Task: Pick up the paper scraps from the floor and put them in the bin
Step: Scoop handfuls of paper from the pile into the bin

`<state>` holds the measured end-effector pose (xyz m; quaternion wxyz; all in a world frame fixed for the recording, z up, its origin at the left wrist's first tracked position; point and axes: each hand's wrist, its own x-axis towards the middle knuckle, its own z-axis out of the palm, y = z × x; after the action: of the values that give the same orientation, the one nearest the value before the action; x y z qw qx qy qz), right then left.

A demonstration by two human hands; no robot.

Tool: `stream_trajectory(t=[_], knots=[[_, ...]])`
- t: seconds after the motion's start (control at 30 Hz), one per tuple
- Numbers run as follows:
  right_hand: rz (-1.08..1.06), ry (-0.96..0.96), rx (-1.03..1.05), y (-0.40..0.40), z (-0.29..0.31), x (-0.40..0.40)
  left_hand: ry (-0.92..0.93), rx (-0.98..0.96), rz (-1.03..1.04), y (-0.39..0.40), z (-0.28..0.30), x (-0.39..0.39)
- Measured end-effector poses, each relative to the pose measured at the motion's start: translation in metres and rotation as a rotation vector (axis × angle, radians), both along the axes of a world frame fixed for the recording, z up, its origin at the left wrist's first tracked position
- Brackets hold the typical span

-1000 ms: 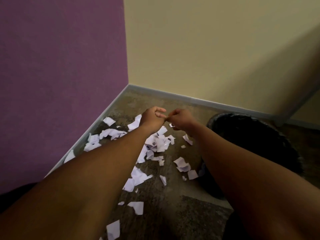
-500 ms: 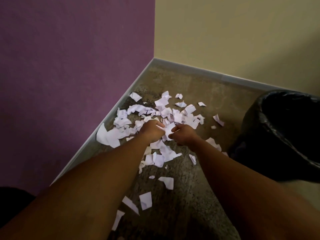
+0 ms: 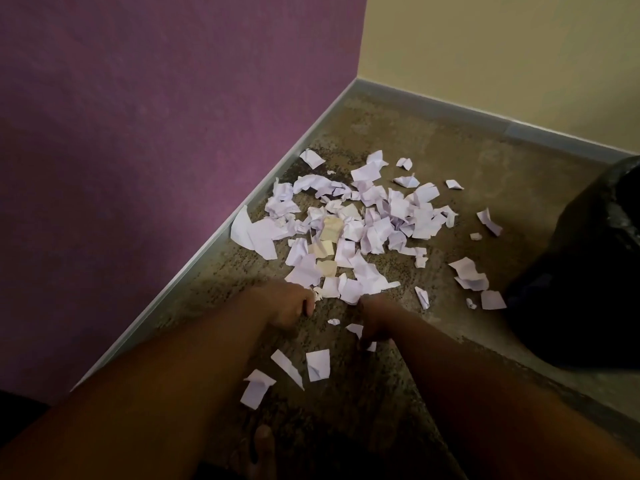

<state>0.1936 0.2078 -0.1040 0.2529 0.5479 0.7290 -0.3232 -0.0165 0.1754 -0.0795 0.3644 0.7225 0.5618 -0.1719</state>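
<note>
Several torn white paper scraps (image 3: pixel 367 223) lie heaped on the speckled brown floor in the room's corner, with loose ones (image 3: pixel 318 364) nearer to me. My left hand (image 3: pixel 287 306) is curled at the pile's near edge, and a thin white scrap shows against its fingers. My right hand (image 3: pixel 375 317) is beside it, fingers bent down onto the nearest scraps; any grip is hidden. The black bin (image 3: pixel 571 289), lined with a black bag, stands at the right edge, apart from both hands.
A purple wall (image 3: pixel 156 150) runs along the left and a cream wall (image 3: pixel 502 46) along the back, both with grey skirting (image 3: pixel 270 188). A few scraps (image 3: pixel 471 275) lie between the pile and the bin. Bare toes (image 3: pixel 263 441) show at the bottom.
Both hands came down from mid-air, fingertips together, to the pile's near edge and moved slightly apart. The view tilted down and left, so the bin slid to the right edge.
</note>
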Motion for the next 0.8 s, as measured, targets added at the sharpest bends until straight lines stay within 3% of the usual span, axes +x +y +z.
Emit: stream_trajectory(t=[0.13, 0.47, 0.63, 0.8], knots=[[0.03, 0.096, 0.105, -0.013, -0.015, -0.004, -0.042, -0.021, 0.024, -0.038, -0.011, -0.021], [0.267, 0.276, -0.004, -0.024, -0.009, -0.033, 0.218, -0.01, -0.381, -0.078, -0.018, -0.035], [0.408, 0.242, 0.002, -0.039, -0.01, -0.045, 0.17, 0.06, -0.34, -0.079, -0.029, -0.034], [0.466, 0.306, 0.053, -0.047, -0.018, -0.048, 0.092, -0.011, -0.292, -0.072, -0.031, -0.023]])
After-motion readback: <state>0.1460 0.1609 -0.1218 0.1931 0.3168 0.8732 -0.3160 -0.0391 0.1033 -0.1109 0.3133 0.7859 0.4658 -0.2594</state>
